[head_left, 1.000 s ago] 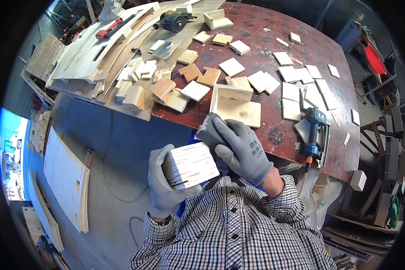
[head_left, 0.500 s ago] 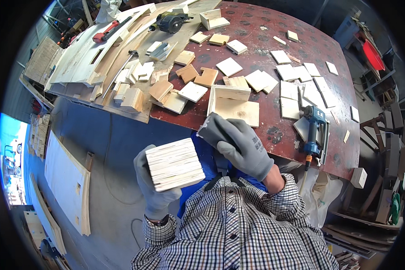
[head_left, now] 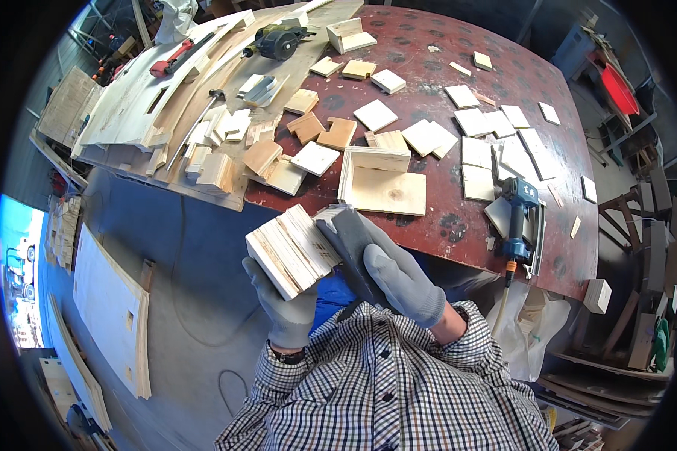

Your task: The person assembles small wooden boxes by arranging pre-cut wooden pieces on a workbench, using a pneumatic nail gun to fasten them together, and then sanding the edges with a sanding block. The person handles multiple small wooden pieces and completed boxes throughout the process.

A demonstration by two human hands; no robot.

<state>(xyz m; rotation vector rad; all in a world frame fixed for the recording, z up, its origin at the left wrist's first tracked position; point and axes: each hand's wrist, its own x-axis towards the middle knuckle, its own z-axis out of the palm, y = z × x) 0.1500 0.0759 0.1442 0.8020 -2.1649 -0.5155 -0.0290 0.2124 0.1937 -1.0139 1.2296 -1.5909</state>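
Note:
My left hand (head_left: 284, 307), in a grey work glove, grips a block of layered plywood (head_left: 287, 254) from below and the side. The block is held up in front of my body, its rough, streaky edge-grain face showing. My right hand (head_left: 410, 282), also gloved, is closed round a dark grey piece of sandpaper (head_left: 347, 244) that looks folded or wrapped round something flat. The sandpaper stands steeply tilted against the right side of the block. Its far edge has a worn, pale rim. Part of my left fingers is hidden behind the block.
Ahead stands a dark red table (head_left: 459, 248) with scattered light wood squares and an L-shaped wooden piece (head_left: 387, 188). A blue pneumatic nailer (head_left: 520, 218) with its hose lies at the right edge. A hammer (head_left: 195, 128) and a power tool (head_left: 278, 41) lie on boards to the left.
My left hand has turned the block and moved slightly right and up. My right hand has brought the sandpaper down from above, upright against the block's side.

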